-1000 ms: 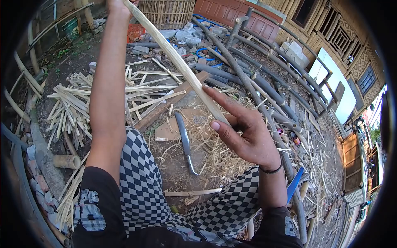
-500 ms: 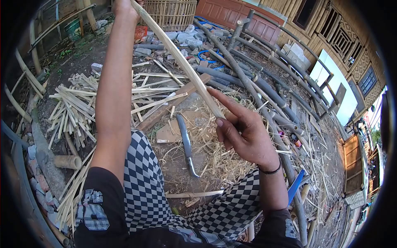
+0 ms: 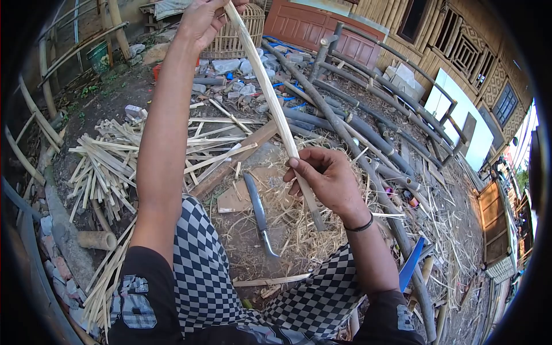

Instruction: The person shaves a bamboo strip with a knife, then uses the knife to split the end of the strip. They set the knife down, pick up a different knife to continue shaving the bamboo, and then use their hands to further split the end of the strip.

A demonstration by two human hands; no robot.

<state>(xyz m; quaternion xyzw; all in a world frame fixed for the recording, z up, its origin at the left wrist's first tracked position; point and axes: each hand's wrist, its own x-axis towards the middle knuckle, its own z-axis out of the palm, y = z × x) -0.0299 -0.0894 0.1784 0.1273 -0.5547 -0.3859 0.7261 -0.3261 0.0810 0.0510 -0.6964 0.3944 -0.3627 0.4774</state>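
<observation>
The left hand (image 3: pixel 204 20), raised far forward, grips the upper end of a long bamboo strip (image 3: pixel 275 109) while the right hand (image 3: pixel 322 178) closes its fingers around its lower part above a knife (image 3: pixel 259 213) on the ground.

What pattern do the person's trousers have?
The trousers have a small black-and-white checkerboard pattern, seen best in the head view, at the bottom.

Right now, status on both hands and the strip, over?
Left hand and right hand shut on bamboo strip, held raised. Knife lies below. Nothing obstructing.
</observation>
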